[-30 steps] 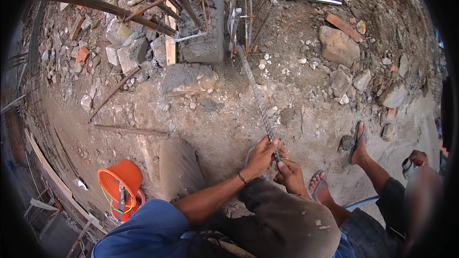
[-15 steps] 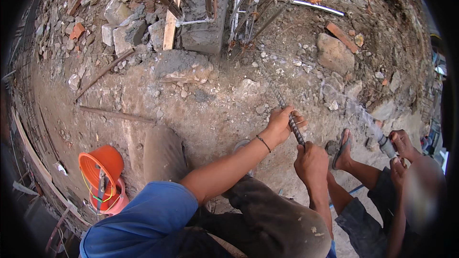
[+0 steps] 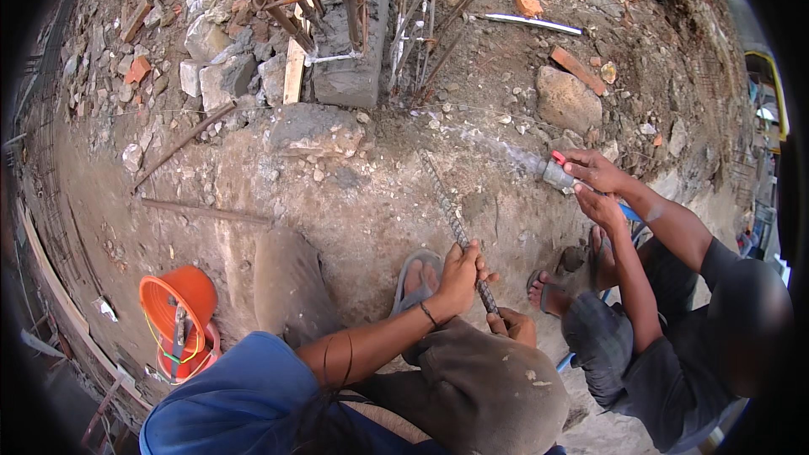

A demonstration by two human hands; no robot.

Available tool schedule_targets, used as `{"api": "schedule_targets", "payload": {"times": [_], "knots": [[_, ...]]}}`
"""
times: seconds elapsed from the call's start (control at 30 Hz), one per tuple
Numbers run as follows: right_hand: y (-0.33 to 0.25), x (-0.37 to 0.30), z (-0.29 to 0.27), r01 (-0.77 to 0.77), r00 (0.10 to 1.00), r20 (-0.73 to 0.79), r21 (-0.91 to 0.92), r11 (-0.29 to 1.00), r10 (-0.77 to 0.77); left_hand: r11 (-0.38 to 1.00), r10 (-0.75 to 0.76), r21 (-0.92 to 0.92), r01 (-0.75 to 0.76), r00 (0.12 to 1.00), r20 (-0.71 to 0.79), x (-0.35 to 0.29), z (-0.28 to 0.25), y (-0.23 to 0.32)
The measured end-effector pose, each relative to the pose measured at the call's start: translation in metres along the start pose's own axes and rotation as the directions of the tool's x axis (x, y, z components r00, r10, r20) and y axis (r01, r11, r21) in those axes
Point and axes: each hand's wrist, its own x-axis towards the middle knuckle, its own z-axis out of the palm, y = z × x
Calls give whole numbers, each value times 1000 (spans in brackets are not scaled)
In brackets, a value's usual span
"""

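My left hand [image 3: 459,280], with a dark band at the wrist, is closed round a ribbed steel rebar [image 3: 453,223]. Nearer to me, my right hand [image 3: 515,327] grips the same bar by its near end, its wrist hidden behind my raised knee. The bar slants away over the dirt toward the concrete column, and its thin far tip blurs into the ground. To the right a co-worker's hands [image 3: 594,181] hold a grey pipe fitting [image 3: 558,175] with a red lever. Water sprays from it toward the column's foot.
Ahead stands the concrete column [image 3: 347,76] with upright rebars [image 3: 345,0]. Broken stones [image 3: 226,80] and bricks lie around it. Orange buckets [image 3: 179,299] with a tool across them stand at the left. A rusty bar [image 3: 202,209] lies on the ground.
Both my hands and the rebar have drawn back toward me and a little left. The co-worker has leaned in, bringing the spraying fitting farther forward and left.
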Motion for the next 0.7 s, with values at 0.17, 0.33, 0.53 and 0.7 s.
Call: {"api": "schedule_targets", "payload": {"times": [0.17, 0.33, 0.53, 0.7], "knots": [[-67, 88, 10, 59, 994, -78, -137, 989, -71, 989, -47, -144, 44, 999, -17, 101, 13, 63], [-84, 79, 15, 210, 969, -58, -337, 918, -242, 945, 122, -297, -138, 990, -74, 108, 5, 76], [12, -15, 3, 241, 970, 69, -114, 964, -234, 974, 171, -148, -172, 985, -20, -20, -25, -4], [32, -82, -9, 242, 970, 8, -8, 970, -242, 969, 169, -196, -152, 983, 71, -100, -33, -16]]}}
